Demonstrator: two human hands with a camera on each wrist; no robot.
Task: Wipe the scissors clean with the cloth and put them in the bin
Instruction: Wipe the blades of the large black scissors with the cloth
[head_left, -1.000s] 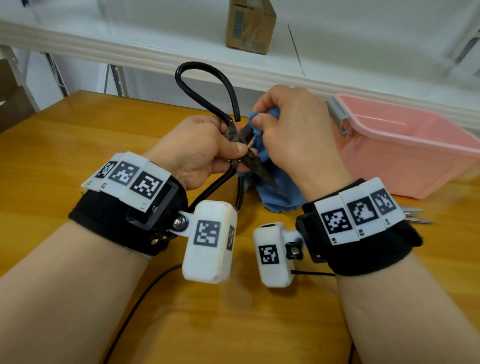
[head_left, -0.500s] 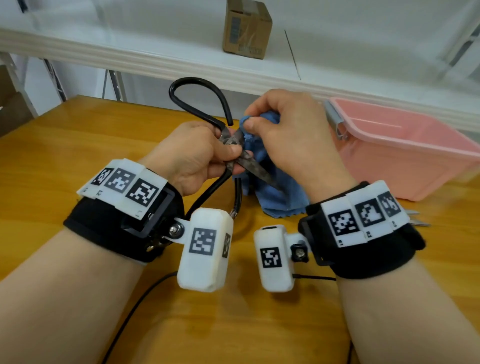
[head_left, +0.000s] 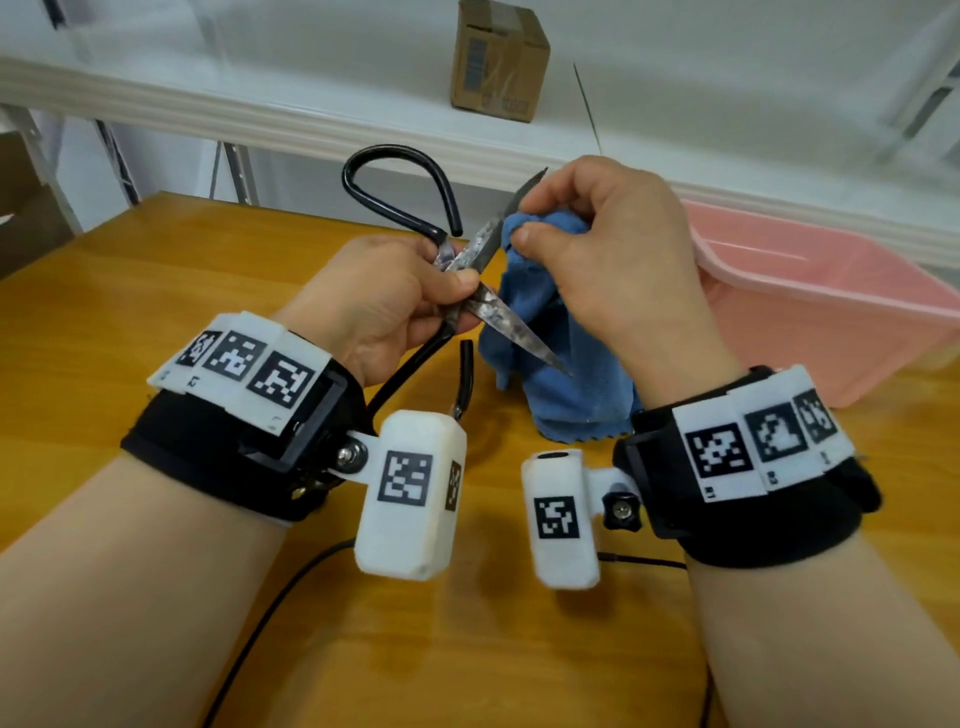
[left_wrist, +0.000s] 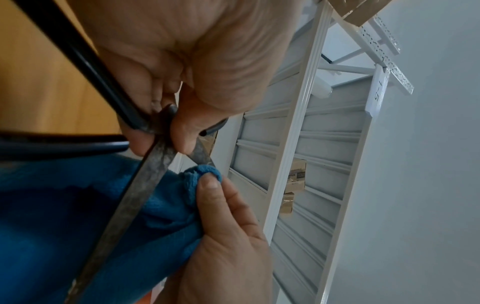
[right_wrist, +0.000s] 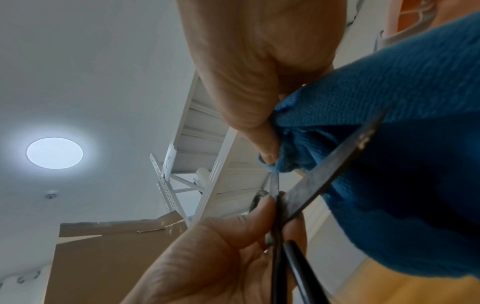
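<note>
Blue cloth (head_left: 556, 332) is pinched in our right hand (head_left: 597, 249) on the upper blade; our left hand (head_left: 384, 296) clamps the open scissors (head_left: 498, 317) at the pivot, above the bench (head_left: 156, 291) — wiping continues, and next the lower blade, then the pink bin (head_left: 831, 291).

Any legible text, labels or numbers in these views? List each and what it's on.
"1-5", as best it reads: white tag on the white shelf frame.
Brown cardboard box: barcode label, print too blurred to read.
White wrist marker blocks: black square codes only; tiny characters beneath are unreadable.
</note>
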